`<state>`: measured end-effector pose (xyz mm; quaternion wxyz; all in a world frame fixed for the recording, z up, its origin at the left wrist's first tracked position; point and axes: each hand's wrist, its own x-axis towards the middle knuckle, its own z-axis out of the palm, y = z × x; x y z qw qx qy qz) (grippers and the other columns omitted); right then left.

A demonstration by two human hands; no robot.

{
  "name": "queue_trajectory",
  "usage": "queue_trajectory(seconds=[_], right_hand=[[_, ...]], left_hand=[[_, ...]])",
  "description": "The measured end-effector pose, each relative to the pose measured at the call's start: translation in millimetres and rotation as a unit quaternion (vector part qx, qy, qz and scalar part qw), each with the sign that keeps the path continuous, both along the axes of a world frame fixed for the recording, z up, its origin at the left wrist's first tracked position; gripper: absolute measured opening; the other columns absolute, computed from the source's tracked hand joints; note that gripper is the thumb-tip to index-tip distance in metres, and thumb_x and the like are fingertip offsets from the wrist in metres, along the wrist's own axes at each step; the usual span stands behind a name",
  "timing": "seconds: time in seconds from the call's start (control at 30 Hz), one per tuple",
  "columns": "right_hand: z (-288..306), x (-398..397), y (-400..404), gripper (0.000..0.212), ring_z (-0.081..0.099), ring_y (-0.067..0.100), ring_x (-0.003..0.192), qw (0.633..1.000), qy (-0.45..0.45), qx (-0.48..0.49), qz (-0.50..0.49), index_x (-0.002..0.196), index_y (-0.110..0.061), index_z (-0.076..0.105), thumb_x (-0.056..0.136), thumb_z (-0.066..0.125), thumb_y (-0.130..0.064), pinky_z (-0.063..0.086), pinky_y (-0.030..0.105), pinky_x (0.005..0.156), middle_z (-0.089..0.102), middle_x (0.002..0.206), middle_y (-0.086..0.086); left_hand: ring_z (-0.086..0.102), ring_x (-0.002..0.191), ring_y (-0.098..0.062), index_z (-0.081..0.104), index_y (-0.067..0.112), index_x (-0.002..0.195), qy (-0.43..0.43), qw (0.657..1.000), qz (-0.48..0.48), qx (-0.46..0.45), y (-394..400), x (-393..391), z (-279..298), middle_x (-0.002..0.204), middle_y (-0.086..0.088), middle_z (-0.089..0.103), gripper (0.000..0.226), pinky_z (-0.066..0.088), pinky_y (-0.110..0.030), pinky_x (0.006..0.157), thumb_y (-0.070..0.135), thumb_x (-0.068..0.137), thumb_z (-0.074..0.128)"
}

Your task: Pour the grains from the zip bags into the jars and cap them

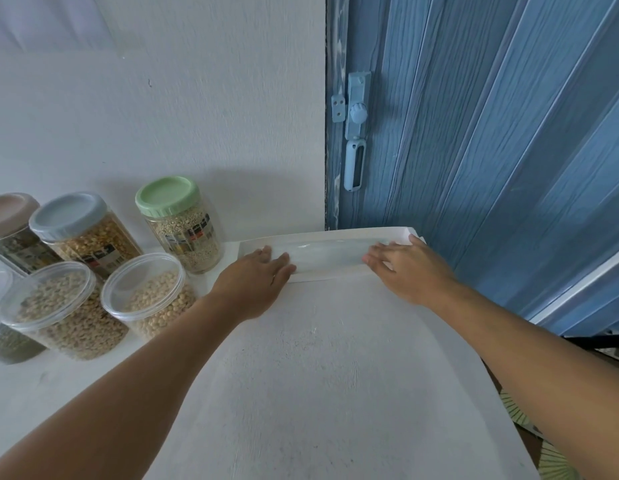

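Both hands lie flat with straight fingers on an empty clear zip bag (330,255) spread along the far edge of the white counter (318,375), at about twelve o'clock from the viewer. The left hand (256,280) presses the bag's left end, and the right hand (406,268) presses its right end; neither curls round anything. The bag looks flattened, with nothing visible inside. At about ten o'clock stands a cluster of jars, all capped. A green-lidded jar (180,225) of pale grain stands nearest the bag, just beside its left end. At nine o'clock of it is a blue-lidded jar (83,233) of yellow grain, and further left a pink-lidded jar (12,230) cut off by the frame edge. In front of these are two wide jars with clear lids: one (149,294) holds pale round grains, the other (62,310) beige grains; they stand touching or nearly so. A white wall (162,116) rises behind the jars, and a blue door (491,133) with a pale latch (356,129) stands at one o'clock.
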<state>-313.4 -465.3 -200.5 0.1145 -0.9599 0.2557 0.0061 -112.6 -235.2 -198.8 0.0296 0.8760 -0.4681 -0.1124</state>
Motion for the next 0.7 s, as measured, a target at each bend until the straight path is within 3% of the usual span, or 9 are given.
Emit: queue_trajectory(seconds=[0.23,0.37,0.5,0.7], right_hand=[[-6,2,-5,0.1,0.034,0.013,0.153,1.0,-0.01,-0.001,0.006,0.151,-0.035,0.051,0.085,-0.006,-0.082,0.002,0.036,0.131,0.045,0.161,-0.011],[-6,2,-6,0.087,0.036,0.008,0.15,1.0,-0.012,0.015,0.006,0.15,-0.034,0.053,0.092,0.003,-0.075,0.002,0.036,0.13,0.046,0.16,-0.01],[7,1,3,0.059,0.033,0.017,0.153,1.0,0.017,0.006,0.002,0.155,-0.032,0.047,0.11,0.014,-0.052,-0.002,0.034,0.128,0.041,0.163,-0.009],[9,1,6,0.057,0.037,0.027,0.149,0.999,0.025,0.019,-0.011,0.151,-0.031,0.052,0.112,0.014,-0.047,0.004,0.037,0.128,0.051,0.156,-0.006]], left_hand=[[0.02,0.159,-0.027,0.03,0.029,0.163,0.011,1.0,0.006,0.002,0,1,3,0.171,-0.01,0.023,0.061,0.022,-0.043,0.128,0.056,0.11,0.019],[0.025,0.157,-0.029,0.039,0.03,0.16,0.033,0.999,0.018,-0.014,-2,0,7,0.169,-0.01,0.03,0.058,0.026,-0.044,0.124,0.055,0.11,0.028],[0.021,0.159,-0.027,0.032,0.031,0.162,0.04,0.999,0.014,0.026,-3,2,12,0.172,-0.008,0.022,0.059,0.025,-0.047,0.127,0.056,0.11,0.021],[0.018,0.159,-0.029,0.03,0.028,0.164,0.052,0.998,0.018,0.036,-5,-2,13,0.173,-0.01,0.019,0.059,0.023,-0.047,0.127,0.054,0.111,0.021]])
